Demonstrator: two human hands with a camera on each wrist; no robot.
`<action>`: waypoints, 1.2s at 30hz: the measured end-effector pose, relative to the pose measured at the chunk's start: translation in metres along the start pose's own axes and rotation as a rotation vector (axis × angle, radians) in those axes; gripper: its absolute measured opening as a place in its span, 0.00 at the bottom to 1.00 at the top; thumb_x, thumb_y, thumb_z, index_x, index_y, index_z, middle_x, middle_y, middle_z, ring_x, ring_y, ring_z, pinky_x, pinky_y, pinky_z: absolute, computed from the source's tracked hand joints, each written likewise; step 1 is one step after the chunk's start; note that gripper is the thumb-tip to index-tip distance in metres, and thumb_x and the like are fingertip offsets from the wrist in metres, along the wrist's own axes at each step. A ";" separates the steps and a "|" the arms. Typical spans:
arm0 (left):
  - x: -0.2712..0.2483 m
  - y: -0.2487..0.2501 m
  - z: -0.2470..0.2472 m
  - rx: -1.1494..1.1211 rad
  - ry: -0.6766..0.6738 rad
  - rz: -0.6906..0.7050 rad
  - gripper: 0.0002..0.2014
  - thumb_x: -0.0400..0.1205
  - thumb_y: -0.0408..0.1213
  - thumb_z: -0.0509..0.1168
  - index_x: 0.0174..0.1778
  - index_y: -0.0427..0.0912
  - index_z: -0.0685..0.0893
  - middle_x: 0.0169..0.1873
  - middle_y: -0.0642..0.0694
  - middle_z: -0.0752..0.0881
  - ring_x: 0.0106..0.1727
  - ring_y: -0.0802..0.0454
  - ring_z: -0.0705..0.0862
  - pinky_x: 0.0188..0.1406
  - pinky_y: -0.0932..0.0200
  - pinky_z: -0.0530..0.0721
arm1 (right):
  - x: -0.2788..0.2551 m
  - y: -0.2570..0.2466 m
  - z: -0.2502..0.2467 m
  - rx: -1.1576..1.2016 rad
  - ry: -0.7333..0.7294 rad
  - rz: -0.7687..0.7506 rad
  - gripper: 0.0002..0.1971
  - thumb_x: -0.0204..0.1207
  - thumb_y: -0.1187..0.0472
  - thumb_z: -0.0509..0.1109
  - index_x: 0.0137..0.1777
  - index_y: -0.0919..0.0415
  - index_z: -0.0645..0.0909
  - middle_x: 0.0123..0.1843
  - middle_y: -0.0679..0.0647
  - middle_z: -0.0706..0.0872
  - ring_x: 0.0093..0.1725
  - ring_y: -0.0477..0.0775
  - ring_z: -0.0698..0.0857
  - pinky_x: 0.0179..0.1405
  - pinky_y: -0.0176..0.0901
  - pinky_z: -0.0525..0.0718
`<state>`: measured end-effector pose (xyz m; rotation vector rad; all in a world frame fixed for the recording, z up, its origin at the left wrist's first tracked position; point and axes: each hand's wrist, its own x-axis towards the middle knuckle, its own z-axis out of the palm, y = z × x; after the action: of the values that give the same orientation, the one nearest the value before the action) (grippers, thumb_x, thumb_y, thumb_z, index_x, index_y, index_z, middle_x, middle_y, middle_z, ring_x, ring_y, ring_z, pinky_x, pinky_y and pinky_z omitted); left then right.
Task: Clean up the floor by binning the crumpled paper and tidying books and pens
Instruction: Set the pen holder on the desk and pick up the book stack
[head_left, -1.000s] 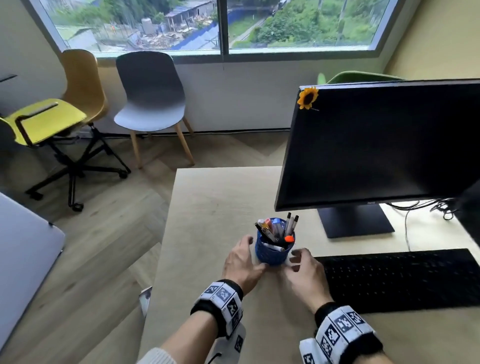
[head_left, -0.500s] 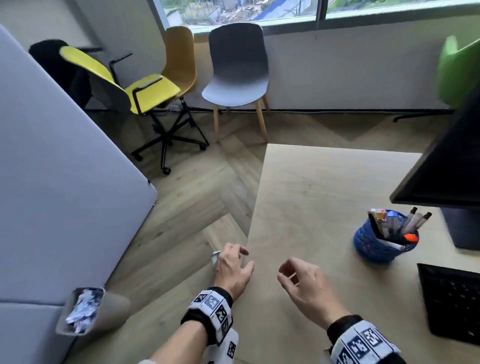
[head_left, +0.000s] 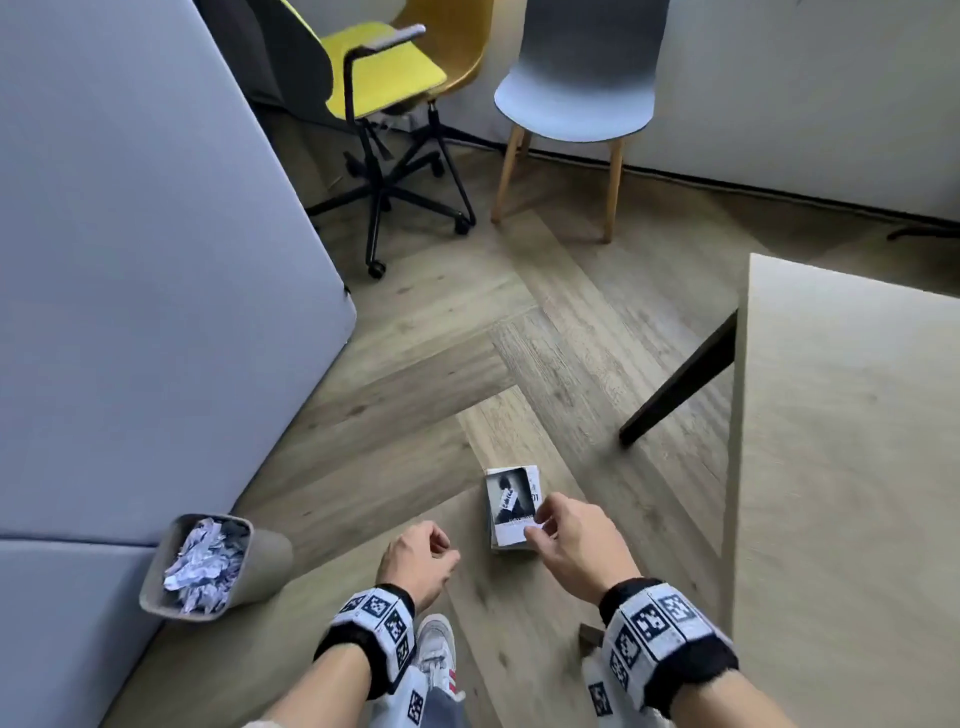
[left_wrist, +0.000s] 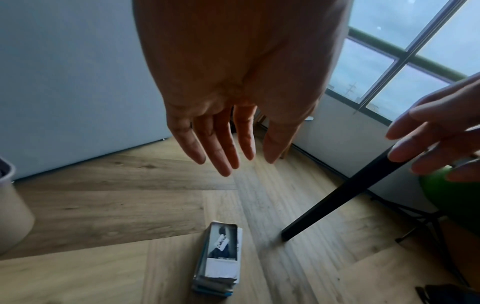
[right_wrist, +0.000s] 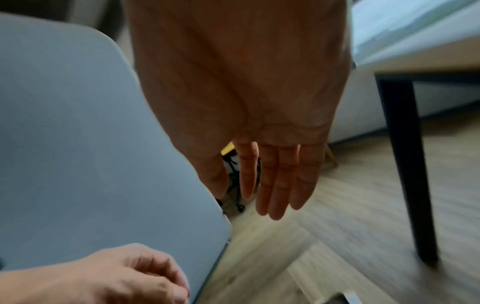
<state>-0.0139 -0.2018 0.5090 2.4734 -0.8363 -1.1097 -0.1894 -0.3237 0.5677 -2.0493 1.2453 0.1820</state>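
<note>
A small stack of books (head_left: 511, 506) lies on the wood floor beside the desk leg; its top cover is black and white. The left wrist view shows the same stack (left_wrist: 221, 261) below and ahead of my left hand (left_wrist: 233, 144), which hangs empty with relaxed fingers. My right hand (head_left: 563, 540) hovers over the near right corner of the stack, its fingers straight and empty in the right wrist view (right_wrist: 270, 195). My left hand (head_left: 421, 558) is loosely curled to the left of the books. A beige bin (head_left: 171, 597) holds crumpled paper (head_left: 205, 564).
A grey partition (head_left: 156, 260) stands at the left, with the bin at its foot. The wooden desk (head_left: 841, 467) and its black leg (head_left: 680, 384) are on the right. A yellow office chair (head_left: 384, 78) and a grey chair (head_left: 576, 98) stand farther back.
Both hands have left the blue pen holder on the desk and dropped towards the floor. My view has swung left and down, so the books and the bin now show.
</note>
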 end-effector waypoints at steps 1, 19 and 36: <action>0.012 -0.011 -0.004 0.020 -0.025 -0.006 0.05 0.71 0.44 0.71 0.37 0.51 0.80 0.38 0.54 0.88 0.44 0.52 0.86 0.49 0.60 0.83 | 0.015 -0.004 0.012 0.003 -0.037 0.068 0.13 0.77 0.46 0.64 0.53 0.53 0.80 0.53 0.51 0.88 0.56 0.56 0.84 0.51 0.46 0.81; 0.316 -0.177 0.238 -0.147 -0.266 -0.134 0.44 0.64 0.77 0.62 0.68 0.50 0.72 0.66 0.49 0.79 0.64 0.51 0.79 0.66 0.49 0.79 | 0.294 0.212 0.283 0.293 -0.097 0.770 0.40 0.79 0.30 0.50 0.73 0.64 0.73 0.74 0.62 0.77 0.74 0.61 0.74 0.68 0.49 0.70; 0.421 -0.189 0.365 -0.652 -0.358 -0.340 0.64 0.51 0.87 0.56 0.80 0.50 0.65 0.77 0.47 0.72 0.76 0.45 0.71 0.79 0.38 0.62 | 0.384 0.300 0.383 1.151 -0.296 0.829 0.50 0.69 0.19 0.40 0.67 0.56 0.82 0.57 0.64 0.90 0.52 0.62 0.91 0.46 0.51 0.89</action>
<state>0.0073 -0.3278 -0.0657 1.9229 -0.0767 -1.6534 -0.1437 -0.4359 -0.0405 -0.4699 1.4366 0.0946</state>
